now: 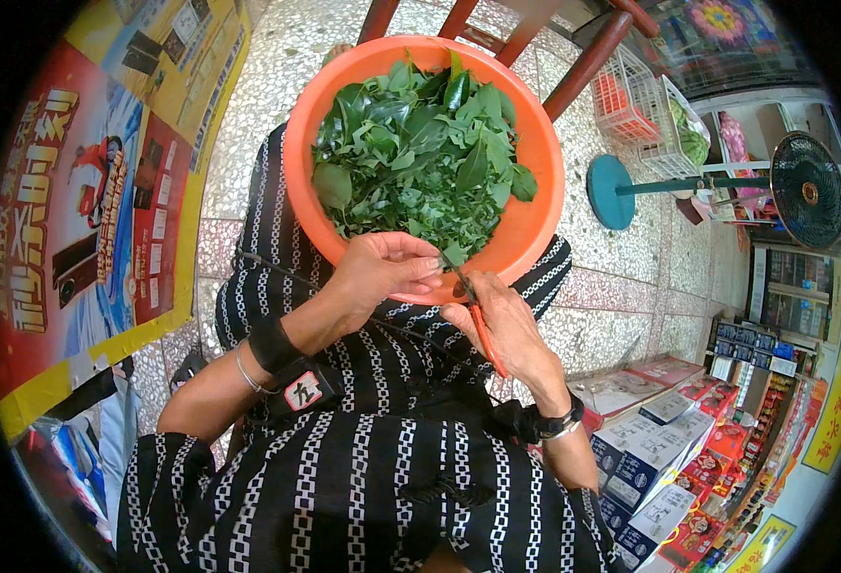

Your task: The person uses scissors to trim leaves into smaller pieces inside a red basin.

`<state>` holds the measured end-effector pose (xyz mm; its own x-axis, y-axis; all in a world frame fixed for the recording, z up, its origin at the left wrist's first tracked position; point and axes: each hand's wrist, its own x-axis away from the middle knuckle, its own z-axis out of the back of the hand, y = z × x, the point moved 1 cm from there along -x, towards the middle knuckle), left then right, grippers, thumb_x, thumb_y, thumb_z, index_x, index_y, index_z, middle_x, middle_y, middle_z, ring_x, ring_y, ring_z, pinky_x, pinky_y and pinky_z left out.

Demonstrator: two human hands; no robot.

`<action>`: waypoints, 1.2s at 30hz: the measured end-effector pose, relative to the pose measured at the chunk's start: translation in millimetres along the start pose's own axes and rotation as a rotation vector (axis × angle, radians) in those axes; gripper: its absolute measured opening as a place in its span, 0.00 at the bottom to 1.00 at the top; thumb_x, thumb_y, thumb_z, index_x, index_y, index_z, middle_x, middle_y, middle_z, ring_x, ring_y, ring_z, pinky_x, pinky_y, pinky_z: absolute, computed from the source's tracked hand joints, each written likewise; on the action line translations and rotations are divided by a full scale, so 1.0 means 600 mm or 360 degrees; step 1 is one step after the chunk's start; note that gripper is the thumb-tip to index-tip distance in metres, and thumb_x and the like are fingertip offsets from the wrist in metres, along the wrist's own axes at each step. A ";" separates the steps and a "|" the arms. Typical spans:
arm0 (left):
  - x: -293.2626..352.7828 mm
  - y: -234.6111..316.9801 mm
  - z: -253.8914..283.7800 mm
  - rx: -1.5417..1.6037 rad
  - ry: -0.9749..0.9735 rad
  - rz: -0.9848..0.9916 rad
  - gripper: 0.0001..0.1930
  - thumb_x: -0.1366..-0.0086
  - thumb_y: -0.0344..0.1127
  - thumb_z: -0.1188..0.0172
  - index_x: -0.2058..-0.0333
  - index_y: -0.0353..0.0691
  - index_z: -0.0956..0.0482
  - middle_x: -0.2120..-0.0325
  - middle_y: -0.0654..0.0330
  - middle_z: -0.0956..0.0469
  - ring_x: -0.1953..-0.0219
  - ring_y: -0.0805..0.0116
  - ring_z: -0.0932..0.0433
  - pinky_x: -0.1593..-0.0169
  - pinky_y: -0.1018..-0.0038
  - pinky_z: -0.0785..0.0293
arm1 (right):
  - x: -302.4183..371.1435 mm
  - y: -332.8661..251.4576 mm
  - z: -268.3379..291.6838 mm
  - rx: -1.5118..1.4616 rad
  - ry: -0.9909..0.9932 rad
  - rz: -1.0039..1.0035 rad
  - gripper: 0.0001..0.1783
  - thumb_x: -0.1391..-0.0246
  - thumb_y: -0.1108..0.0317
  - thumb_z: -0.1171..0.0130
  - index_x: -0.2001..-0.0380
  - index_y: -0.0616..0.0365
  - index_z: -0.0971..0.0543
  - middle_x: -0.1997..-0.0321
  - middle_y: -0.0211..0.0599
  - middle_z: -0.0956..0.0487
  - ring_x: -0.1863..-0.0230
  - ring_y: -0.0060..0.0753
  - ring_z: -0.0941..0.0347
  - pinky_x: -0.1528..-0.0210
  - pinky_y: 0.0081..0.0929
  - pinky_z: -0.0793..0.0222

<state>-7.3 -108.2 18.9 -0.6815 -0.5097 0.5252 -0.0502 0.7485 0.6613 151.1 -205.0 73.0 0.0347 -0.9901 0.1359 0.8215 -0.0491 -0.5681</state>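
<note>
Scissors (483, 329) with orange handles are sitting in the right hand (506, 329), whose fingers are curled closed around the handles while the dark blades are pointing up toward the near rim of the basin. Just beside them, the left hand (382, 270) is pinching a green leaf stem (451, 256) between thumb and fingertips, holding it right at the blade tips. Both hands are hovering over the near edge of a round orange plastic basin (535, 220), which is resting on the person's lap and is heaped with loose green leaves (416, 153). A black-and-white chain-patterned garment (363, 477) is covering the lap and arms, and a black band with a small tag (292, 377) is wrapping the left wrist. Farther out, a speckled terrazzo floor (621, 239) is spreading around, with a standing fan (807, 191) lying to the right, stacked boxed goods (669, 449) at lower right, and a red and yellow poster (86, 210) on the left.
</note>
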 end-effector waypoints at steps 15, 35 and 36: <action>-0.003 0.006 0.005 0.0083 0.0011 0.0021 0.14 0.40 0.27 0.40 0.56 0.32 0.27 0.66 0.55 0.21 0.65 0.70 0.20 0.62 0.79 0.22 | 0.009 0.013 0.000 -0.0111 -0.0131 -0.0222 0.23 0.47 0.53 0.41 0.61 0.64 0.30 0.70 0.52 0.28 0.65 0.55 0.29 0.64 0.43 0.34; -0.098 0.116 0.141 -0.3018 0.0416 -0.0940 0.15 0.53 0.22 0.42 0.63 0.39 0.25 0.68 0.55 0.23 0.61 0.50 0.28 0.57 0.63 0.31 | 0.000 0.031 0.007 -0.0371 0.0038 -0.0489 0.25 0.43 0.51 0.44 0.77 0.66 0.27 0.90 0.37 0.38 0.87 0.27 0.43 0.82 0.31 0.44; -0.098 0.107 0.144 -0.3095 0.0391 -0.1082 0.09 0.51 0.24 0.44 0.68 0.38 0.25 0.71 0.54 0.22 0.61 0.51 0.27 0.60 0.60 0.33 | 0.000 0.030 0.005 -0.0371 0.0017 -0.0467 0.25 0.43 0.50 0.45 0.77 0.66 0.27 0.90 0.38 0.38 0.86 0.27 0.43 0.82 0.31 0.44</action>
<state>-33.3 6.5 -15.9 -0.7932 -0.6064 -0.0564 0.5809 -0.7811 0.2292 167.8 -205.7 65.3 -0.1897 -0.9307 0.3127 0.6442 -0.3583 -0.6758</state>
